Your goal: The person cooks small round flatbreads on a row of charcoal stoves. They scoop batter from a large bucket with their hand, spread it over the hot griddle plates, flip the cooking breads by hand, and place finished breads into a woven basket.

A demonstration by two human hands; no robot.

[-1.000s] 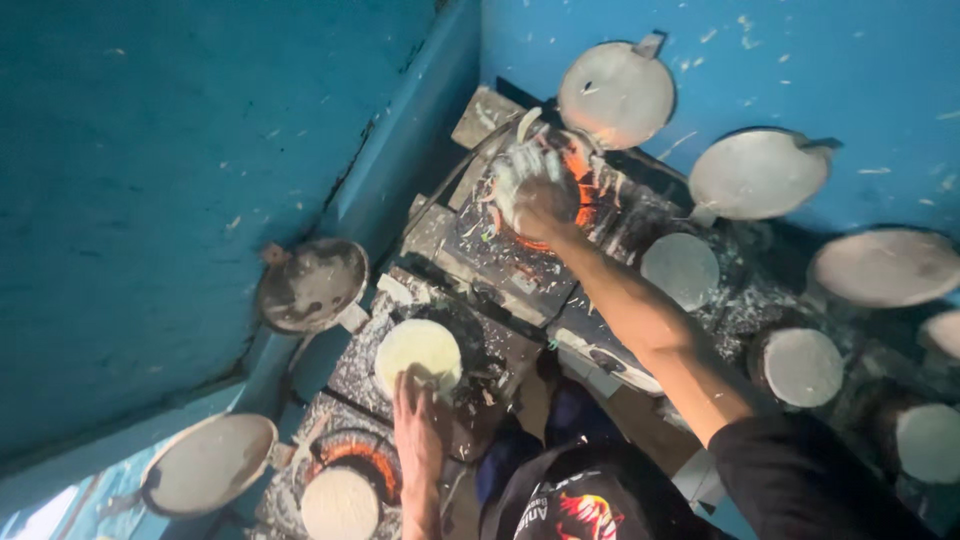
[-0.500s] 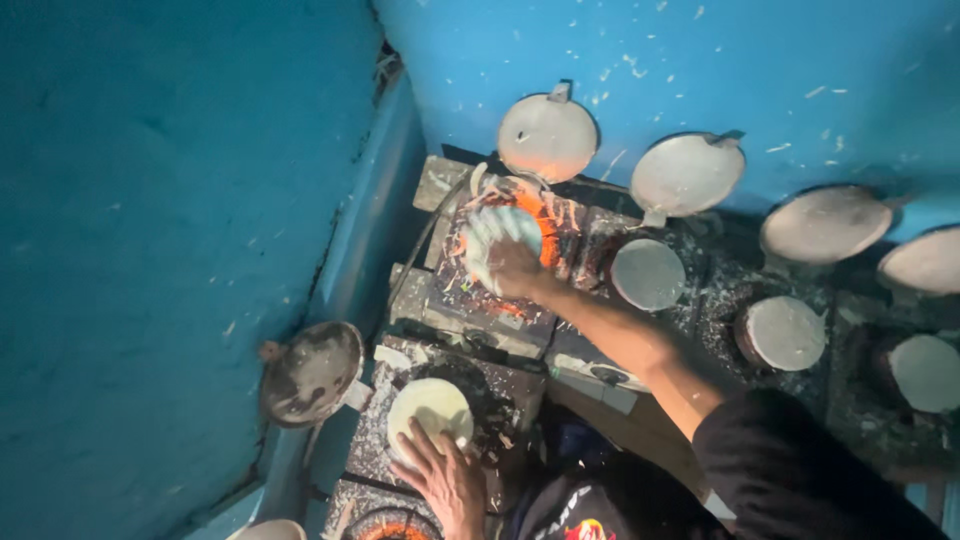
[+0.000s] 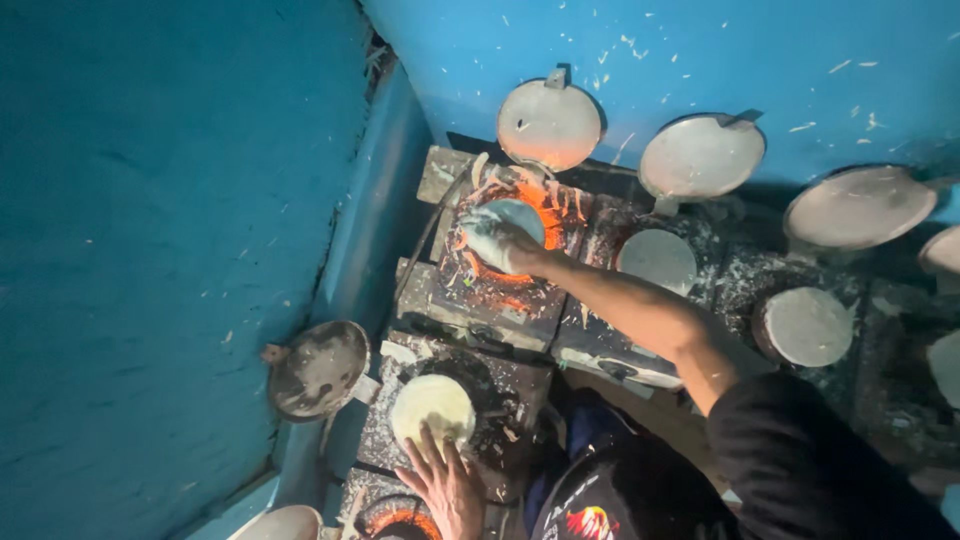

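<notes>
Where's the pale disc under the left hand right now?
In the head view, the pale disc lies low and left of centre on a dark burner, the left hand touching its near edge, beside the open round lid.

Pale dough disc (image 3: 432, 405), glowing orange burner (image 3: 545, 205)

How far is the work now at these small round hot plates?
Done: pale discs already lie on several plates, with lids raised against the wall. In hand: the right hand presses a disc on the glowing plate; the left hand touches another disc. Left: those two plates are not yet covered.
</notes>
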